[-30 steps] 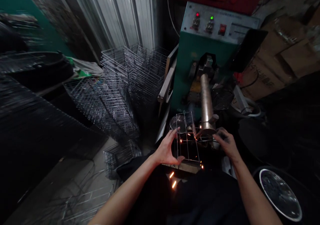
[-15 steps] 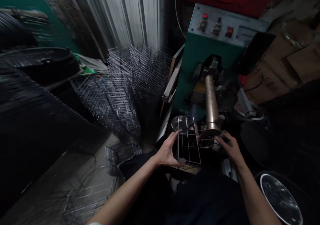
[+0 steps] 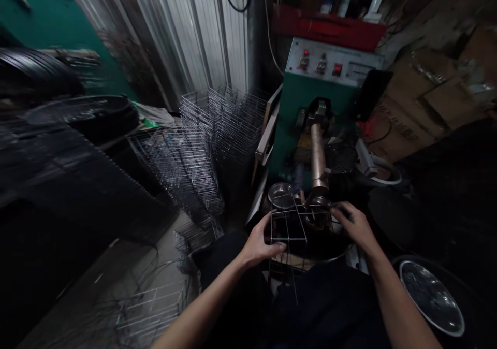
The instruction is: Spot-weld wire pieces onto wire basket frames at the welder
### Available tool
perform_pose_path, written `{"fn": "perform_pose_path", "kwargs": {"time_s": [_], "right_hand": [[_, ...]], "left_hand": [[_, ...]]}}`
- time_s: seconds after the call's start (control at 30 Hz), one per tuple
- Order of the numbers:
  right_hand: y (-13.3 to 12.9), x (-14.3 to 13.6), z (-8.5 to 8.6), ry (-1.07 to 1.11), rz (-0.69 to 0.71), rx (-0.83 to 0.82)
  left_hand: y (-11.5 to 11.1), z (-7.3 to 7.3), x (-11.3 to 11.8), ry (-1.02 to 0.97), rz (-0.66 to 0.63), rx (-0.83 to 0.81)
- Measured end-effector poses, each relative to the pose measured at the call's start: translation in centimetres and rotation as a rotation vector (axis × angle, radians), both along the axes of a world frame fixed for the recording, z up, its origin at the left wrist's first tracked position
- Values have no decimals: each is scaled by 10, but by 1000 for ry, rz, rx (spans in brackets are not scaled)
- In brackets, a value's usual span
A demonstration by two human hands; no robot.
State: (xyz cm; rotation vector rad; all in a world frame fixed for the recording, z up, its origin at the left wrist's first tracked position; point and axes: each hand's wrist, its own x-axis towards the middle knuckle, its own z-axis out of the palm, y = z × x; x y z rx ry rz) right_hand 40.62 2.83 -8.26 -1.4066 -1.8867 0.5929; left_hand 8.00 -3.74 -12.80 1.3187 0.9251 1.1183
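A small wire rack (image 3: 288, 237) hangs in front of the green machine (image 3: 289, 111), below its copper-coloured cylinder (image 3: 317, 157). My left hand (image 3: 258, 243) grips the rack's left side, thumb and fingers on its wires. On the right, my right hand (image 3: 355, 224) is closed in a pinch near the cylinder's lower end, at the rack's right end. What its fingertips hold is too dark and small to make out. A round metal dish (image 3: 281, 195) lies just behind the rack.
Stacked wire racks (image 3: 190, 157) stand left of the machine, with more wire pieces (image 3: 151, 307) on the floor. A round clear-topped container (image 3: 432, 297) is at the lower right. Cardboard boxes (image 3: 411, 116) are behind at the right. A red tray (image 3: 326, 27) sits above the machine.
The view has shifted, so the machine appears lower and further left. The rack has tilted, its lower wires now hanging further down. Both hands stay near the cylinder's lower end.
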Motion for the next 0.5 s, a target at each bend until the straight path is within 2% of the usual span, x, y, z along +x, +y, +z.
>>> {"fn": "perform_pose_path", "kwargs": {"time_s": [0.13,0.27,0.37,0.5], "right_hand": [[-26,19,8,-17,-19,-18],[-66,42,12,20,-84,-106],[-94,49,24,152,-115,-253],[-117,45,49,384,-201,-435]], "left_hand": [[-23,7,-7,-71,6,-18],[-44,7,-18,-246,51,-258],[-53,12,-26,-299,75,-392],[-63,32,-39,-311,90,-400]]}}
